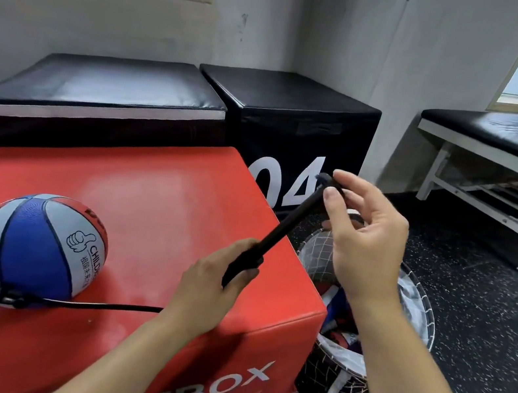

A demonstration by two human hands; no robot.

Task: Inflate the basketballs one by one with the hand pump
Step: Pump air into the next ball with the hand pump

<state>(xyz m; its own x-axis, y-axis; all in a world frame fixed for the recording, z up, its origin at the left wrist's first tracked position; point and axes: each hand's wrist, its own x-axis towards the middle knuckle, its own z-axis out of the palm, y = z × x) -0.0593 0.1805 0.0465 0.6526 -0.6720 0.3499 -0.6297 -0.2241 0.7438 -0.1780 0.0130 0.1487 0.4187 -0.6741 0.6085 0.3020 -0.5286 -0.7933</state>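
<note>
1. One basketball is out on the red box, lying to the left of the left hand; a black hose runs from its valve end toward the left wrist. It looks connected and still being filled, though how firm it is cannot be told.
2. Left hand is wrapped around the lower body of the hand pump.
3. Right hand pinches the pump's handle end between thumb and forefinger, other fingers loosely spread; the rod appears drawn out, so likely mid-stroke.
4. More balls wait in a net bag on the floor, below and behind the right hand. Count hidden. Judged: task is early, most balls left.
5. Surface: red padded box, lettering "TBOX" on its near face.
6. Room: black box marked "04" beyond the hands, lower black padded box to its left, white-framed bench far right, speckled dark floor, two windows, grey walls.
</note>
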